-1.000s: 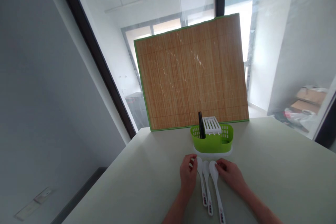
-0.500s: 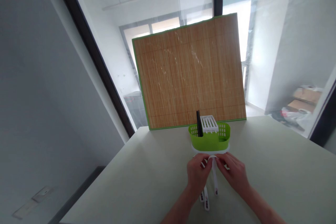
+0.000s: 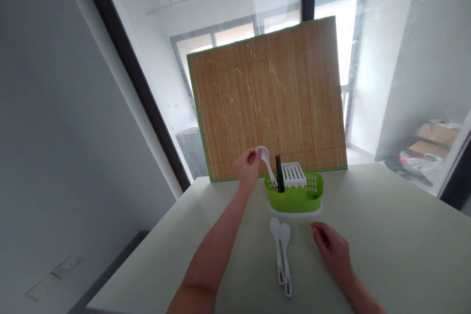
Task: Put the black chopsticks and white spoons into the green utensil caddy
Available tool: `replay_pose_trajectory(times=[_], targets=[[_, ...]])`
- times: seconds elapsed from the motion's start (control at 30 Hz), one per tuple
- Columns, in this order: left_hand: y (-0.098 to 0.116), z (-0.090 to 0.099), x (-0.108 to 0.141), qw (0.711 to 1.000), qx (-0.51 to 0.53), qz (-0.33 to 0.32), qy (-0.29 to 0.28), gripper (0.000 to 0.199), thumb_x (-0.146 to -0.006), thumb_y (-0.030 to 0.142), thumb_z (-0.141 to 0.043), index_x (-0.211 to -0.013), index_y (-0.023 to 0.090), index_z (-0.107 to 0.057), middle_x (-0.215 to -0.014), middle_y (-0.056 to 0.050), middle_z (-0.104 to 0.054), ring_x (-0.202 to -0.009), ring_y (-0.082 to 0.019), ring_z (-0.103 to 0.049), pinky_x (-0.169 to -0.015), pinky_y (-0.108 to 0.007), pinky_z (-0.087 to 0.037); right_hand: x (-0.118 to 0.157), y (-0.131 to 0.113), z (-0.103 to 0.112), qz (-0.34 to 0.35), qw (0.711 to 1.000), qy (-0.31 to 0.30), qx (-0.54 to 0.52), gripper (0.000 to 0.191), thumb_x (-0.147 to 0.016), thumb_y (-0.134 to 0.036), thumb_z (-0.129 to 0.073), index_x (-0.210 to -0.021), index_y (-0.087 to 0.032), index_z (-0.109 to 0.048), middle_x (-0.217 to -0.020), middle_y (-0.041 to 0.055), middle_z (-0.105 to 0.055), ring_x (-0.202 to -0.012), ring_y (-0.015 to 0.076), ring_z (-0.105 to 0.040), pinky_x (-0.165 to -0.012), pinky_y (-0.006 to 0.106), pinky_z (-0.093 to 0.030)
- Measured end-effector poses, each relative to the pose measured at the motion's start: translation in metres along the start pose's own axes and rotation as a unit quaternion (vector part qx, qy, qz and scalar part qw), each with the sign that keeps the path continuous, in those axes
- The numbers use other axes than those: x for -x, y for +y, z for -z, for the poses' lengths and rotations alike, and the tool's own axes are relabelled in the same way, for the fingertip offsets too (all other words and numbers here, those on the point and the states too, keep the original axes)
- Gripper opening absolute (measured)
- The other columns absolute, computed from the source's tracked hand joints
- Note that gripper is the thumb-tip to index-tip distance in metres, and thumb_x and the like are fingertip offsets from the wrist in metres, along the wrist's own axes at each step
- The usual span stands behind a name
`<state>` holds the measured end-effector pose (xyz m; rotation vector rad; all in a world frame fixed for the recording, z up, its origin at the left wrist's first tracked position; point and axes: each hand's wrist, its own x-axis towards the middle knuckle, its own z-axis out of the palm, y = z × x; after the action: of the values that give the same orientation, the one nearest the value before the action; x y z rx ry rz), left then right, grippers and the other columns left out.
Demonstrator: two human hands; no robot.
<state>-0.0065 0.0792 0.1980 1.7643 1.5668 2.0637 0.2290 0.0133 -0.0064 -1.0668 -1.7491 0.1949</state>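
Note:
A white spoon (image 3: 265,157) is pinched at its bowl end by my left hand (image 3: 248,167). Its handle slants down into the left compartment of a green cutlery holder (image 3: 290,202), beside black chopsticks (image 3: 279,171). A white slatted rack (image 3: 293,173) covers the holder's middle. My right hand (image 3: 334,249) is over the table to the right, with its fingers pressed together and nothing visible in them. Between my arms, two white spoons (image 3: 285,260) lie side by side on the table, bowls toward the holder.
The holder stands on a white base tray (image 3: 294,214) on a pale table (image 3: 382,235). Behind it a bamboo mat (image 3: 265,103) with green edging leans upright against the glass. Beyond the glass at right are cardboard boxes (image 3: 432,140).
My left hand has carried the spoon from in front of the holder up to its left compartment, handle down. My right hand has let go of it and drawn slightly apart.

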Motion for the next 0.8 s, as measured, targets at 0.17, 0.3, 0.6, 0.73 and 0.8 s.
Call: replay_pose_trajectory(times=[0.17, 0.3, 0.6, 0.73, 0.8], targets=[[-0.032, -0.036, -0.021, 0.981, -0.171, 0.056, -0.078, 0.028, -0.084, 0.039, -0.05, -0.093, 0.019, -0.066, -0.088, -0.005, -0.069, -0.079, -0.014, -0.063, -0.074, -0.025, -0.047, -0.002, 0.002, -0.003, -0.01, 1.0, -0.025, 0.006, 0.022, -0.088, -0.034, -0.044, -0.092, -0.019, -0.06, -0.074, 0.0016, -0.065, -0.059, 0.0126, -0.057, -0.059, 0.023, -0.043], [-0.057, -0.055, -0.002, 0.962, -0.229, 0.099, -0.107, 0.025, -0.081, 0.037, -0.054, -0.088, 0.019, -0.069, -0.085, -0.008, -0.07, -0.081, -0.02, -0.064, -0.072, -0.03, -0.046, -0.002, 0.004, -0.005, -0.018, 0.999, -0.03, 0.006, 0.023, -0.089, -0.035, -0.044, -0.092, -0.019, -0.06, -0.075, 0.0025, -0.066, -0.063, 0.0139, -0.06, -0.061, 0.024, -0.045], [-0.084, -0.072, 0.016, 0.937, -0.28, 0.133, -0.16, 0.025, -0.081, 0.039, -0.055, -0.092, 0.023, -0.07, -0.089, -0.005, -0.071, -0.084, -0.019, -0.063, -0.068, -0.026, -0.045, -0.006, 0.001, -0.009, 0.008, 0.999, -0.044, 0.01, 0.022, -0.088, -0.033, -0.044, -0.09, -0.02, -0.061, -0.072, 0.0007, -0.066, -0.061, 0.0129, -0.06, -0.059, 0.022, -0.044], [-0.087, -0.071, 0.02, 0.932, -0.287, 0.145, -0.168, 0.025, -0.08, 0.039, -0.056, -0.091, 0.022, -0.07, -0.089, -0.005, -0.071, -0.083, -0.019, -0.064, -0.066, -0.026, -0.044, -0.005, 0.0, -0.01, 0.011, 0.998, -0.054, 0.014, 0.023, -0.089, -0.034, -0.043, -0.09, -0.02, -0.061, -0.072, 0.0009, -0.066, -0.06, 0.0128, -0.06, -0.06, 0.023, -0.044], [-0.088, -0.069, 0.023, 0.932, -0.286, 0.146, -0.169, 0.026, -0.08, 0.039, -0.055, -0.091, 0.021, -0.07, -0.09, -0.006, -0.071, -0.084, -0.019, -0.063, -0.067, -0.026, -0.044, -0.005, -0.001, -0.01, 0.01, 0.998, -0.06, 0.02, 0.024, -0.089, -0.034, -0.043, -0.09, -0.02, -0.061, -0.071, 0.0009, -0.066, -0.06, 0.0131, -0.06, -0.059, 0.023, -0.044]])
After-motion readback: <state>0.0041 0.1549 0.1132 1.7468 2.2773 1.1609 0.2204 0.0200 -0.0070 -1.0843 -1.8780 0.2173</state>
